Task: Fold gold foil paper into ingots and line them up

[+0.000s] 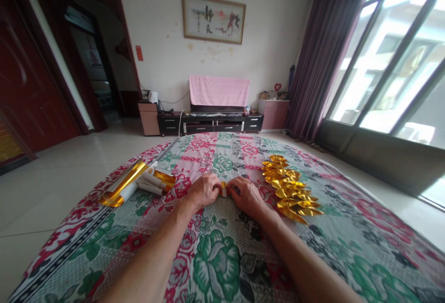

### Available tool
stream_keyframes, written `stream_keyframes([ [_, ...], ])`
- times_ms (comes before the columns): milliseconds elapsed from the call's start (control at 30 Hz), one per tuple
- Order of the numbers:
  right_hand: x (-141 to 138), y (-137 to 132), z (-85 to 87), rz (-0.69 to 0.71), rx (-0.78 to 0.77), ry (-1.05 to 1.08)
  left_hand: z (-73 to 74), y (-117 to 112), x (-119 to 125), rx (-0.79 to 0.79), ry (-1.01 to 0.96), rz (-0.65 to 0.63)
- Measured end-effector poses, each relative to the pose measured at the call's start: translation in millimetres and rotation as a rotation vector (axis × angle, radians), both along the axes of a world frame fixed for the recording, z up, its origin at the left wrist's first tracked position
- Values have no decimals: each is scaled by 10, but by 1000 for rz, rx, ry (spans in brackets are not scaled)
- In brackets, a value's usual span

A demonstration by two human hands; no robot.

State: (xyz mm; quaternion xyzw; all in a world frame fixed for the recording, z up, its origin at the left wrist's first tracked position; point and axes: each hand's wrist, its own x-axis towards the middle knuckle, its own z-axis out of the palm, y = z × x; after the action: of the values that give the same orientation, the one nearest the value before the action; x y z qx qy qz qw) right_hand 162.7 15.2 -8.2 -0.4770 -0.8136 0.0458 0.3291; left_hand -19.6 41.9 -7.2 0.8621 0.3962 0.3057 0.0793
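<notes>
Between my two hands, just above the flowered cloth, is a small piece of gold foil paper with a pale patch showing. My left hand pinches its left end, fingers curled. At the right end, my right hand grips it with bent fingers. Most of the paper is hidden by the fingers. To the right lie several folded gold paper ingots in an overlapping row, pointed at their ends. On the left rest loosely curled sheets of gold foil paper, white on the back.
A patterned red, green and grey tablecloth covers the rounded table. Beyond stand a low black cabinet and a screen draped with a pink cloth. A purple curtain hangs beside the window at right; a red door is at left.
</notes>
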Motion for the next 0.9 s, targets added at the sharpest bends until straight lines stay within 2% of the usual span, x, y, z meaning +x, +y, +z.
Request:
stream_keyframes([
  [133,-3,8,1,-5,12,20,3,8,-14,32,0,-62],
  [367,73,7,78,198,-23,23,44,4,-113,-66,-33,-135],
  [500,112,24,85,210,-51,16,60,-24,-121,-52,-41,-141],
  [700,119,27,72,219,-32,27,14,-32,-76,81,-9,-146],
  [900,98,-4,77,238,53,2,0,-28,-46,108,9,-55],
])
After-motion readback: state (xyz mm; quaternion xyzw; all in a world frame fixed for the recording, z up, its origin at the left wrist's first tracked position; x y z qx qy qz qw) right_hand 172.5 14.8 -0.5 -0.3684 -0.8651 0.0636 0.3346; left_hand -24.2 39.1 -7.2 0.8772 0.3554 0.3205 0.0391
